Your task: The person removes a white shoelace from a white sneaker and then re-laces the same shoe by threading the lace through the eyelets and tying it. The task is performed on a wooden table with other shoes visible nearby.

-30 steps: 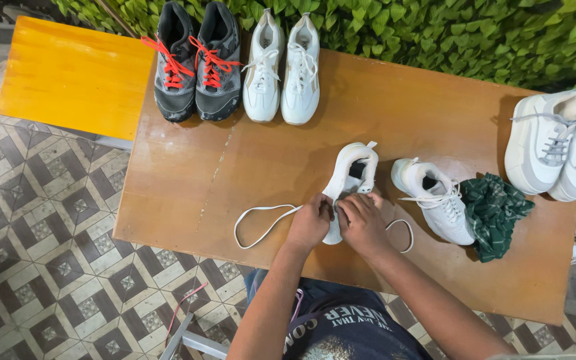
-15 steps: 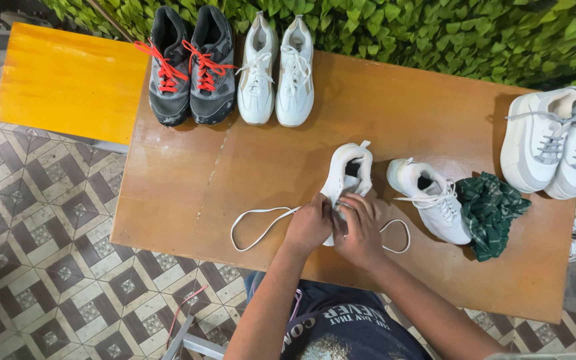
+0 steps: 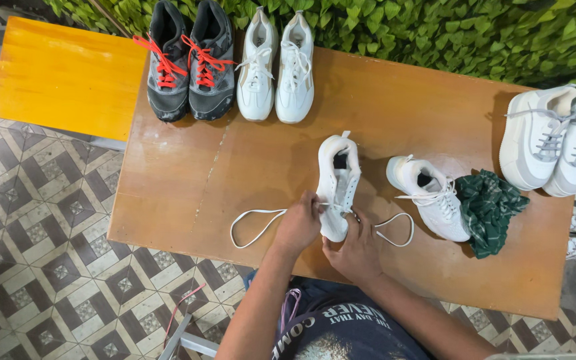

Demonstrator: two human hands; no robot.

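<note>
Smooth brown wooden worktop [image 3: 248, 167], glossy, with a pale scratch line running down its left part; patterned tile floor below, leafy green wall behind. Near the front edge, toe toward the person, lies a white low-top sneaker with perforated sides [image 3: 339, 181], its tongue end open and dark inside. The left hand [image 3: 298, 227] sits at the shoe's left flank, fingers closed in a pinch on the flat white shoelace [image 3: 256, 227] near the eyelets. The right hand [image 3: 353, 252] cups the toe end from below, fingers curled against the shoe; whether they also grip lace I cannot tell. The lace trails in a long loop on the wood to the left and a smaller loop to the right. Just right of it, a second matching white sneaker [image 3: 429, 199], laced, angled, its toe touching a crumpled dark green checked cloth [image 3: 489, 210]. Back edge: a pair of dark grey mesh trainers with red laces [image 3: 189, 60], then a pair of white and beige slim sneakers [image 3: 276, 67] just beside. Far right: a pair of chunky white shoes with grey laces [image 3: 553, 137]. Left of the worktop, a bright orange-yellow wooden bench top [image 3: 61, 77].
</note>
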